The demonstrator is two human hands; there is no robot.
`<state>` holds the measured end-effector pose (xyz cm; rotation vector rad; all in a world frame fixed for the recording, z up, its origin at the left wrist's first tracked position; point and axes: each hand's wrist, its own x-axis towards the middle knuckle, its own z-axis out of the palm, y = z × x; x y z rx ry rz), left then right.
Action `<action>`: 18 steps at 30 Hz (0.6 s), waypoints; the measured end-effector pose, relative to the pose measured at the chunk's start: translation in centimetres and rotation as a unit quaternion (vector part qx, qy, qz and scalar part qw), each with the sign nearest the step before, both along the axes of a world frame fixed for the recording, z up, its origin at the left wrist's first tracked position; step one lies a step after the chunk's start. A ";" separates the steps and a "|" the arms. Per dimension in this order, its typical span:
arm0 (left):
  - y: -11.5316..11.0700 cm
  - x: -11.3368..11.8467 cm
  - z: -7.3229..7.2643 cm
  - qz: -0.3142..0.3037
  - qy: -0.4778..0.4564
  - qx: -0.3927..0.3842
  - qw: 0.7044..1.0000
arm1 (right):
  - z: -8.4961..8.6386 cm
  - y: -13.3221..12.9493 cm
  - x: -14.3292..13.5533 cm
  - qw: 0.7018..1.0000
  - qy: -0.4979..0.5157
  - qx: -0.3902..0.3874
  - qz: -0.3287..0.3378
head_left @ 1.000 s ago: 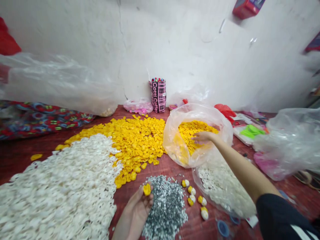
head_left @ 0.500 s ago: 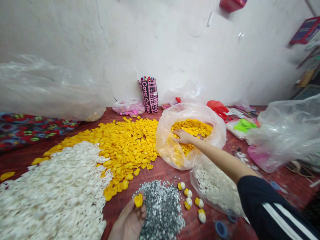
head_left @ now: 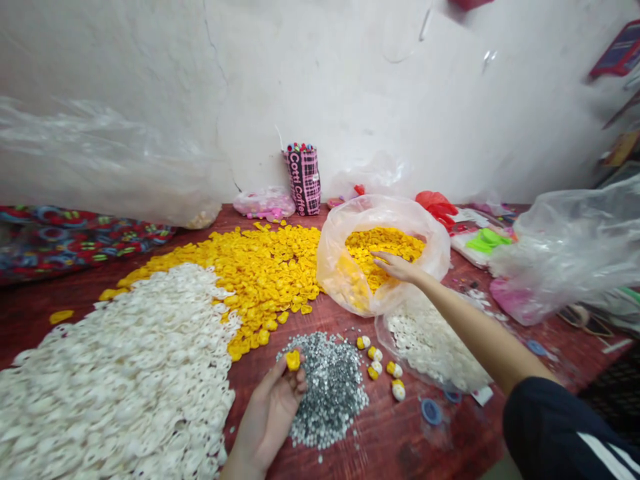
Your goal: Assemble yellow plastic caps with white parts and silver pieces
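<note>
Holding one small yellow piece [head_left: 293, 361] between thumb and fingertips, our left hand [head_left: 273, 408] is just beside a heap of silvery bits [head_left: 327, 393], palm up. Our right hand [head_left: 397, 268] is inside the mouth of a clear plastic bag [head_left: 331, 270], over more yellow pieces [head_left: 385, 241]; grip open, fingers extended, nothing seen in it. Whether the fingertips touch the contents, we cannot tell. Step in hand, as we judge it: a reach into the bag. Picking up from there would call for curling the fingers down and keeping the forearm off the soft rim. Near the silvery heap, five yellow-and-white pieces [head_left: 398, 390]; beyond them, a bag of white parts [head_left: 430, 340]. Left of the open bag, a loose yellow heap [head_left: 275, 267] meets a broad white heap [head_left: 125, 373] on the red table [head_left: 390, 443]. Plaid sack [head_left: 303, 180] upright by the wall [head_left: 350, 87].
</note>
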<state>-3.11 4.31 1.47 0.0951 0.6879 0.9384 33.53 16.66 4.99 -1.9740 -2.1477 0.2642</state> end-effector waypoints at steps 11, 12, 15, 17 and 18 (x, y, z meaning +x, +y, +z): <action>-0.1 0.5 -0.2 0.018 0.005 0.051 0.999 | 2.5 -4.9 -4.8 0.977 0.096 0.158 -0.105; -0.1 0.6 -0.1 0.029 0.002 0.051 0.998 | 2.3 -5.9 -6.4 0.973 0.115 0.174 -0.102; 0.2 1.3 0.3 0.052 -0.022 0.046 0.997 | 0.8 -9.6 -12.6 0.969 0.185 0.160 -0.032; 0.5 1.7 0.5 0.064 -0.045 0.050 0.996 | -0.4 -11.9 -16.7 0.965 0.227 0.128 0.029; 0.7 1.9 0.6 0.072 -0.056 0.053 0.994 | -0.9 -12.9 -18.5 0.956 0.269 0.096 0.064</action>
